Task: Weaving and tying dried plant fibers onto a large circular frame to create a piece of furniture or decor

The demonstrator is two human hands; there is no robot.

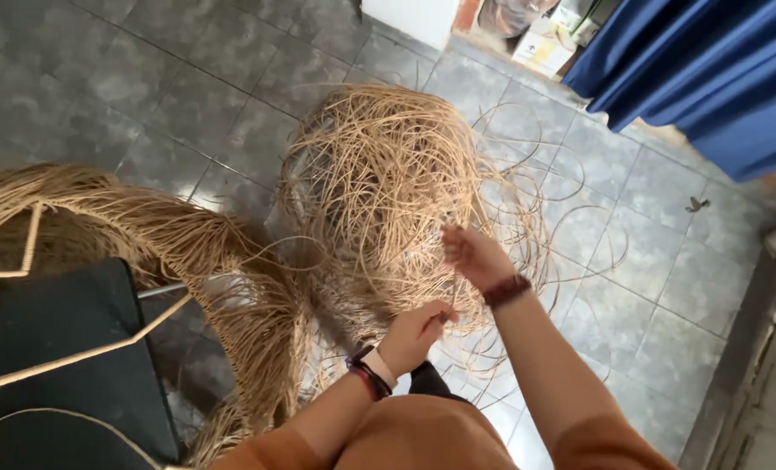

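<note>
Nearest: orange-sleeved arms, two wrists banded. Left hand [416, 335] curled nearly closed, pinching thin strands of tan cane; dark and pale bands on its wrist. Right hand [473, 255] just above and beyond, fingers half bent, reaching into the same strands; grip on any single strand too blurred to tell, looks loosely closed around a few. Dark red band [506, 290] on the right wrist.

Directly beyond both hands, touching the fingers: big tangled cane coil [379, 187], loose loops spilling out to the right of the right hand over grey floor tiles [632, 261]. Left of the left hand: second cane bundle [197, 261], denser, arching down past a black chair seat [57, 348] crossed by stiff cane rods [75, 352]. Metal bar between seat and bundle.

Step judged: picking a strand free from the tangle, left hand anchoring, right hand teasing out. Next move probably calls for a slow steady pull along the strand's own line, loops held apart, else knotting tighter or snapping.

Count: two hands, two cane masses, one chair seat, rods at least two in view, wristbands on both wrists.

Far right of the right hand: blue curtain [710, 70]. Far beyond: cardboard boxes [545, 48], white block beside them. Small dark scrap [697, 204] on the tiles, kind unclear.
</note>
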